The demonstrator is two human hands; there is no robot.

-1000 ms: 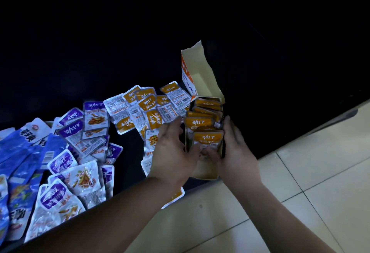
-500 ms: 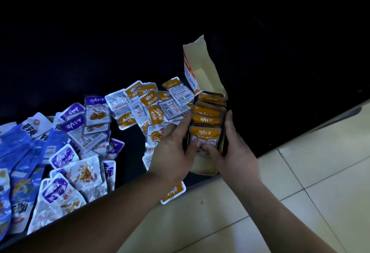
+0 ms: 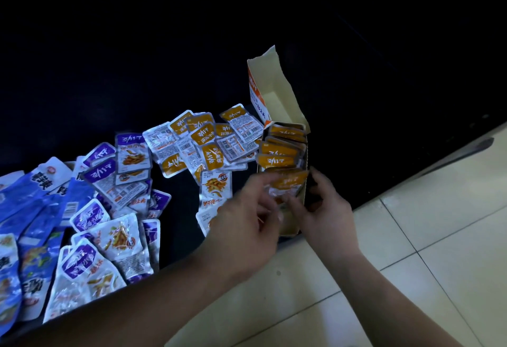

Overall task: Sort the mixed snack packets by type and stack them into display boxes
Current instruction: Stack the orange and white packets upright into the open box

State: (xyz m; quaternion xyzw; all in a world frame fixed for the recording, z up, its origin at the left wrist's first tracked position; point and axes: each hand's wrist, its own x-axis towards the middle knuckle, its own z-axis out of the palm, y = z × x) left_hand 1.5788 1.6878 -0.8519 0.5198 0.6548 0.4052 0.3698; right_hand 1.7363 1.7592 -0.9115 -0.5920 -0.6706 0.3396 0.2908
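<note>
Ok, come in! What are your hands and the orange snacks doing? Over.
Left hand, right hand: both pinching front orange packet, blurred. Display box mostly full, flap up. Loose orange packets left of box, not yet boxed; nothing blocking.

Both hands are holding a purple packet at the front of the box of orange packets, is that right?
Not quite. The head view shows the front packet held by the left hand and right hand is orange, not purple. It is at the front of the box of orange packets.
</note>
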